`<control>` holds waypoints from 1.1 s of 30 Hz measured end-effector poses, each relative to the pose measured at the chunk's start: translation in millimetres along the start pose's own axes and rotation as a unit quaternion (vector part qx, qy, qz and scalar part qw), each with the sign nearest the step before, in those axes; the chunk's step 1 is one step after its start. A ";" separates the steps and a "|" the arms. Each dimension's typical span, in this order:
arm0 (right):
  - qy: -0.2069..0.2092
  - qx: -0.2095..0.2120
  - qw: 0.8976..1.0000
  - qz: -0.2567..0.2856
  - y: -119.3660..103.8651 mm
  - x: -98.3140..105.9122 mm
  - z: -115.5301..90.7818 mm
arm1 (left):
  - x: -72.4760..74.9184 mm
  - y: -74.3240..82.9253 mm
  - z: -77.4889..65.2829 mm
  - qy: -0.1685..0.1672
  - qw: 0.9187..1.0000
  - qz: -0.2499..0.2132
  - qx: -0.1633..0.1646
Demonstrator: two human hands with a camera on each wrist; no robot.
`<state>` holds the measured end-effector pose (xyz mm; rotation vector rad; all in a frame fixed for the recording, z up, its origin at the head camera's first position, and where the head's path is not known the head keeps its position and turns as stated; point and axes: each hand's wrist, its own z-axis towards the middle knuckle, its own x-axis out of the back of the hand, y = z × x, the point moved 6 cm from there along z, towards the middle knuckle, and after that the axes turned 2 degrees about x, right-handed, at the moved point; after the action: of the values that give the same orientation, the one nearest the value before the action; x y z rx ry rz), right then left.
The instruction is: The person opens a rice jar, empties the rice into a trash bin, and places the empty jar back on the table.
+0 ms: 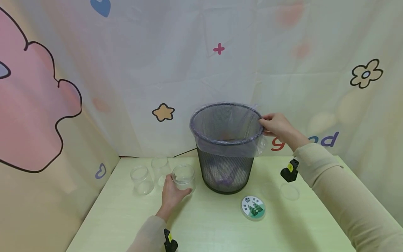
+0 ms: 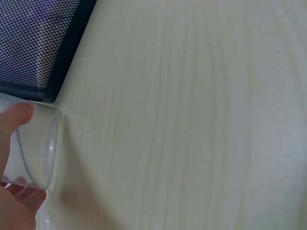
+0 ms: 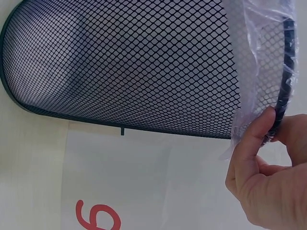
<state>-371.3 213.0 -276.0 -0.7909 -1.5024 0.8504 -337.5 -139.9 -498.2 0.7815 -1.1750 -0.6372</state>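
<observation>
A black mesh wastebasket [image 1: 225,171] stands upright toward the back of the table, lined with a thin translucent purple bag [image 1: 226,148] folded over its rim. My right hand [image 1: 277,127] pinches the rim and liner on the right side; the right wrist view shows thumb and fingers [image 3: 256,139] on both sides of the edge. Left of the basket, my left hand [image 1: 172,196] grips a clear plastic jar [image 1: 184,178], thumb on one side and fingers on the other. In the left wrist view the jar [image 2: 36,143] is beside the basket's base.
Two more clear jars [image 1: 142,182] [image 1: 160,168] stand to the left. A round lid with a green leaf print [image 1: 253,208] lies right of centre, and a clear ring-like disc [image 1: 289,191] lies farther right. A printed curtain [image 1: 176,70] hangs behind the table.
</observation>
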 end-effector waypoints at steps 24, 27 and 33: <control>-0.003 0.018 1.000 -0.004 -0.9 -0.6 -0.6 | -3.2 -4.2 2.5 -0.003 0.999 0.038 0.013; -0.004 0.026 1.000 -0.011 -0.1 -0.6 -1.7 | -0.1 -3.3 -1.1 -0.001 0.999 0.044 0.014; 0.005 0.042 0.999 -0.031 5.7 2.1 -3.8 | 7.4 -1.9 -10.3 -0.008 0.997 0.071 0.021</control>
<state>-367.6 217.9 -279.7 -0.6813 -1.4660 0.8567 -325.7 -144.7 -497.6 0.7223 -1.2492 -0.5033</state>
